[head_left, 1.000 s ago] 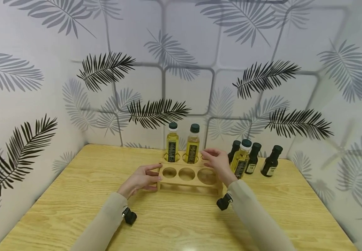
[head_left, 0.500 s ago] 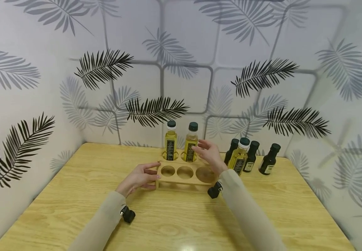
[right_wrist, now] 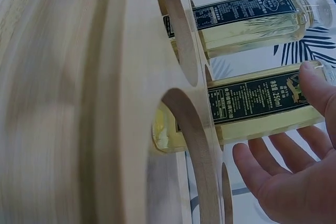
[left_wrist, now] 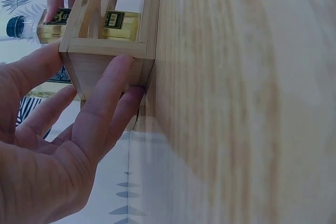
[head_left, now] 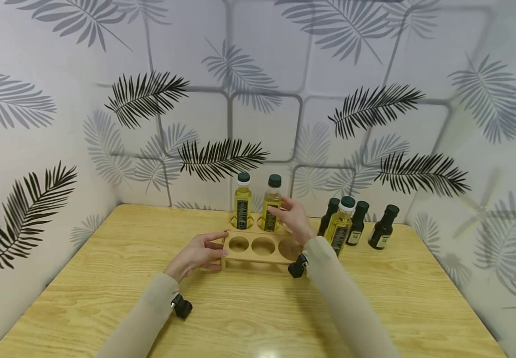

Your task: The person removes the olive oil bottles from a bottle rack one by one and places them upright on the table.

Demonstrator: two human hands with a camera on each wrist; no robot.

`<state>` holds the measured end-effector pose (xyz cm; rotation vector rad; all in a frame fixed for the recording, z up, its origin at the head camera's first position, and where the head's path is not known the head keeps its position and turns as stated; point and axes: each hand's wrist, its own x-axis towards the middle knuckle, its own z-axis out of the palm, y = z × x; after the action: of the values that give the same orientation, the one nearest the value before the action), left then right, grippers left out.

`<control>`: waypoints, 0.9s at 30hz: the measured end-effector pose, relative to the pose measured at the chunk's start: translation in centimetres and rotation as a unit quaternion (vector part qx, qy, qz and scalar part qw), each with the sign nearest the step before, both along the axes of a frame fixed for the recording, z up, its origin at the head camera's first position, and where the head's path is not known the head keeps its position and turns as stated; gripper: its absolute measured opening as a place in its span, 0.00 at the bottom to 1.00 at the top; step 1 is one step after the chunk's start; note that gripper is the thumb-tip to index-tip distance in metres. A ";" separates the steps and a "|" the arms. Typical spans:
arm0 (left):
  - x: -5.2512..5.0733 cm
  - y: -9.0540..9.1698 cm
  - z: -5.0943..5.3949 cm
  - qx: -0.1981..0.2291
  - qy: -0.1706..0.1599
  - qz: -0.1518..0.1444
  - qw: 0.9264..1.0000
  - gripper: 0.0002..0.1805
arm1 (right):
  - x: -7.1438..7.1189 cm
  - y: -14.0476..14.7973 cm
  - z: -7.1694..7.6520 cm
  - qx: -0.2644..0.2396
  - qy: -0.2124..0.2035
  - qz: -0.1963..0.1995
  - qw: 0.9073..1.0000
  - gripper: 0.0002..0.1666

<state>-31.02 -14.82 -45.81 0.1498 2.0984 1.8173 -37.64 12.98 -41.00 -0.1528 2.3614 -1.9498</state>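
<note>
A two-tier wooden bottle rack [head_left: 251, 255] stands on the table, with two oil bottles upright in its rear holes: the left one [head_left: 242, 206] and the right one [head_left: 271, 206], both of yellow oil with dark green caps. My left hand [head_left: 199, 254] touches the rack's left end; in the left wrist view its fairly straight fingers [left_wrist: 97, 108] rest against the end panel. My right hand [head_left: 295, 218] holds the right oil bottle near its shoulder, thumb across the label and fingers at the far side. Those fingertips are partly hidden behind the bottle [right_wrist: 262, 100] in the right wrist view.
Right of the rack stand another yellow oil bottle [head_left: 340, 226] and several small dark bottles [head_left: 382, 227]. The patterned wall [head_left: 267, 127] rises behind the table [head_left: 240, 313]. Round front holes in the rack hold no bottles.
My right hand has moved left from the rack's rear right hole to the right oil bottle, its thumb now over the label. My left hand stays at the rack's end.
</note>
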 end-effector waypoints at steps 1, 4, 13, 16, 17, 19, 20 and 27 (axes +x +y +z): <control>0.0 0.0 0.0 -0.001 0.000 0.001 1.000 0.33 | 0.0 -0.1 0.0 -0.002 -0.001 -0.001 1.000 0.47; 0.1 0.0 0.1 -0.001 -0.001 0.002 1.000 0.33 | -0.2 -0.3 -0.2 -0.004 -0.004 -0.007 1.000 0.46; 0.2 0.0 0.0 -0.004 0.001 0.002 1.000 0.33 | -0.3 -0.4 -0.9 -0.011 0.006 -0.012 1.000 0.45; 0.2 0.0 0.0 -0.006 0.000 0.002 1.000 0.33 | -0.2 -0.3 -1.1 -0.021 0.004 -0.014 1.000 0.45; 0.2 0.1 0.0 -0.006 -0.001 0.002 1.000 0.33 | -0.2 -0.3 -1.0 -0.023 0.003 -0.016 1.000 0.45; 0.2 0.0 0.0 -0.006 -0.001 0.004 1.000 0.33 | -0.1 -0.3 -1.0 -0.026 0.003 -0.017 1.000 0.46; 0.2 0.0 0.1 -0.004 -0.001 0.005 1.000 0.33 | -0.1 -0.3 -1.0 -0.029 0.002 -0.018 0.999 0.46; 0.2 0.1 0.2 0.000 0.000 0.006 1.000 0.33 | 0.2 -0.4 -0.4 -0.059 0.003 -0.019 0.998 0.48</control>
<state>-30.86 -14.74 -45.57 0.1377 2.1031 1.8248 -37.47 12.59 -41.36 -0.1205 2.2698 -2.1102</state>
